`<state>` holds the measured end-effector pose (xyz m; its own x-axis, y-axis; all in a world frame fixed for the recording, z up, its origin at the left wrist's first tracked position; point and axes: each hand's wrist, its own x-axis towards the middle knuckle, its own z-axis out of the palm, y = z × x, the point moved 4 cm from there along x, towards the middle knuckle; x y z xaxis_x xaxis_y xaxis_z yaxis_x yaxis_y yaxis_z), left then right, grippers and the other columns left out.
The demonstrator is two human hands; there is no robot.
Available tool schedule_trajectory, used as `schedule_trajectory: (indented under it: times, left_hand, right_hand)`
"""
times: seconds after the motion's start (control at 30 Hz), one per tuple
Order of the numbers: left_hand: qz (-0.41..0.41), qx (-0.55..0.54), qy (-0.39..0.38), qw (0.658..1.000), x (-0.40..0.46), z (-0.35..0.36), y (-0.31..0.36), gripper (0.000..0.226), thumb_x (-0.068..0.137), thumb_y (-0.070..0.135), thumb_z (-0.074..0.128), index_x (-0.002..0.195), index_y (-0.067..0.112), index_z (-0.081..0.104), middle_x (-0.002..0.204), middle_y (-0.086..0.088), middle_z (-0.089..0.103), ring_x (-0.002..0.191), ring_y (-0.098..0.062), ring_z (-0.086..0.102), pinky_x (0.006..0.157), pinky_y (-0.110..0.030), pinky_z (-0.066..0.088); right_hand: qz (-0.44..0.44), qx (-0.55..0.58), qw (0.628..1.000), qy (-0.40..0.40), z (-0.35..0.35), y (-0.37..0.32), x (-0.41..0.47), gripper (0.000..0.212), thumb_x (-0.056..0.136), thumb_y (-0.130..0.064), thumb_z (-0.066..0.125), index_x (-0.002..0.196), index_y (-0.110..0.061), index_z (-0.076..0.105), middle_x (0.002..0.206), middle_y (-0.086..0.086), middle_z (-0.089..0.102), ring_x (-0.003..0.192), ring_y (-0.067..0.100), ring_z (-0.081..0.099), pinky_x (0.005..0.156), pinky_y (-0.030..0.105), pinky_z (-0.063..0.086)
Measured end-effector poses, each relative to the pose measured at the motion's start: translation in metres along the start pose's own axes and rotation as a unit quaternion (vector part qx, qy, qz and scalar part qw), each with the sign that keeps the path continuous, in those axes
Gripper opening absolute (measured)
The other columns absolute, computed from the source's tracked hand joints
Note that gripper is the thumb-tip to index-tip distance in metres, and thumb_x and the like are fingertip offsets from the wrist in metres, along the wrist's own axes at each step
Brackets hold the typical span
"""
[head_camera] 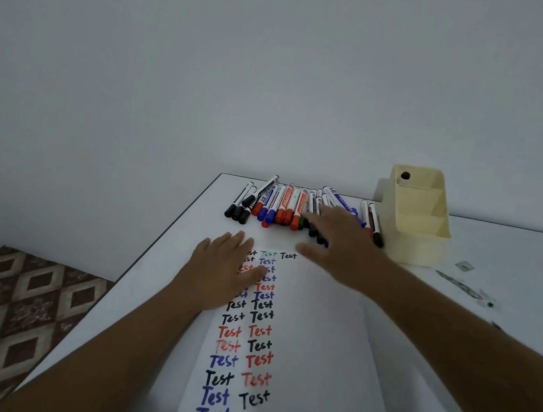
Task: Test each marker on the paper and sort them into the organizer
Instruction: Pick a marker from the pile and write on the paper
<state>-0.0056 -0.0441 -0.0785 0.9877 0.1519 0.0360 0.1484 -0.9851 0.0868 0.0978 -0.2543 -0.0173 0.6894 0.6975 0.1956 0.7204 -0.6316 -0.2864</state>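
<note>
White rectangular table top (154, 297) with a dark edge fills the lower frame, pale grey wall (213, 60) behind it. Brown diamond-patterned fabric (8, 309) sits below the table's left edge.

Long white sheet of paper (311, 366) lies lengthwise on the table, running away from the camera. Two columns of handwritten "Test" marks (244, 351) in black, red, blue and green run down its left part, with one extra black "Test" top right of them.

Cream plastic tiered organizer (415, 218) stands at the far right of the table, just beside the markers. One dark marker end (405, 175) shows in its rear, tallest compartment; the lower front compartments look empty.

Row of capped whiteboard markers (284, 204), white barrels with black, red, blue and green caps, lies side by side past the far end of the paper, a few stacked on top.

Left hand (227, 269) lies flat on the paper's upper left, fingers straight, pressing it, holding nothing.

Right hand (338, 239) is spread over the right end of the marker row, fingers extended, nothing gripped; contact with the markers can't be made out, slight blur.

Small dark scraps (463, 286) lie on the table right of the organizer.
</note>
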Motion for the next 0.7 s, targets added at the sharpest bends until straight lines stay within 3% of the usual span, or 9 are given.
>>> schedule_trajectory:
  times: [0.1, 0.2, 0.3, 0.4, 0.5, 0.7]
  left_hand:
    - [-0.009, -0.028, -0.007, 1.0, -0.002, -0.003, 0.001, 0.081, 0.094, 0.075, 0.025, 0.159, 0.027, 0.019, 0.167, 0.001, 0.013, 0.153, -0.02, 0.01, 0.123, -0.049, 0.009]
    - [-0.037, -0.079, 0.014, 0.996, 0.005, -0.01, -0.003, 0.069, 0.097, 0.069, 0.027, 0.153, 0.029, 0.035, 0.163, 0.004, 0.027, 0.149, -0.018, 0.024, 0.119, -0.049, 0.019]
    - [-0.06, -0.099, 0.066, 0.991, 0.017, -0.019, -0.013, 0.058, 0.096, 0.069, 0.032, 0.134, 0.033, 0.056, 0.143, 0.009, 0.053, 0.129, -0.016, 0.048, 0.106, -0.046, 0.035]
    - [-0.065, -0.149, 0.132, 0.978, 0.031, -0.034, -0.023, 0.042, 0.094, 0.061, 0.045, 0.117, 0.031, 0.063, 0.118, 0.011, 0.059, 0.107, -0.01, 0.054, 0.093, -0.038, 0.046]
    - [-0.064, -0.119, 0.177, 0.975, 0.052, -0.052, -0.031, 0.032, 0.093, 0.049, 0.053, 0.113, 0.028, 0.067, 0.109, 0.007, 0.061, 0.102, -0.014, 0.057, 0.086, -0.036, 0.05]
    - [-0.086, -0.037, 0.163, 0.982, 0.096, -0.064, -0.044, 0.031, 0.096, 0.041, 0.057, 0.114, 0.021, 0.071, 0.113, -0.003, 0.062, 0.106, -0.025, 0.059, 0.088, -0.042, 0.052]
  right_hand:
    - [0.014, -0.048, 0.995, -0.092, 0.041, -0.009, -0.019, 0.076, 0.092, -0.077, 0.035, 0.157, -0.04, 0.019, 0.169, -0.004, 0.009, 0.156, 0.023, -0.002, 0.125, 0.052, 0.009]
    - [0.023, -0.033, 0.994, -0.1, 0.052, -0.004, -0.027, 0.075, 0.093, -0.077, 0.028, 0.157, -0.04, 0.019, 0.169, -0.004, 0.007, 0.156, 0.021, -0.004, 0.125, 0.047, 0.004]
    - [0.015, -0.035, 0.995, -0.089, 0.054, -0.003, -0.028, 0.074, 0.094, -0.076, 0.027, 0.157, -0.039, 0.02, 0.169, -0.005, 0.01, 0.156, 0.02, -0.002, 0.125, 0.045, 0.005]
    - [0.015, -0.044, 0.995, -0.089, 0.056, -0.004, -0.028, 0.073, 0.095, -0.075, 0.024, 0.158, -0.038, 0.018, 0.169, -0.007, 0.01, 0.156, 0.019, -0.001, 0.125, 0.045, 0.004]
    - [0.026, -0.043, 0.994, -0.094, 0.056, -0.003, -0.029, 0.074, 0.094, -0.076, 0.022, 0.158, -0.041, 0.014, 0.168, -0.011, 0.008, 0.156, 0.019, -0.004, 0.124, 0.043, 0.002]
    - [0.039, -0.038, 0.994, -0.092, 0.053, -0.005, -0.031, 0.071, 0.095, -0.075, 0.023, 0.158, -0.042, 0.016, 0.168, -0.014, 0.011, 0.155, 0.02, 0.003, 0.124, 0.042, 0.008]
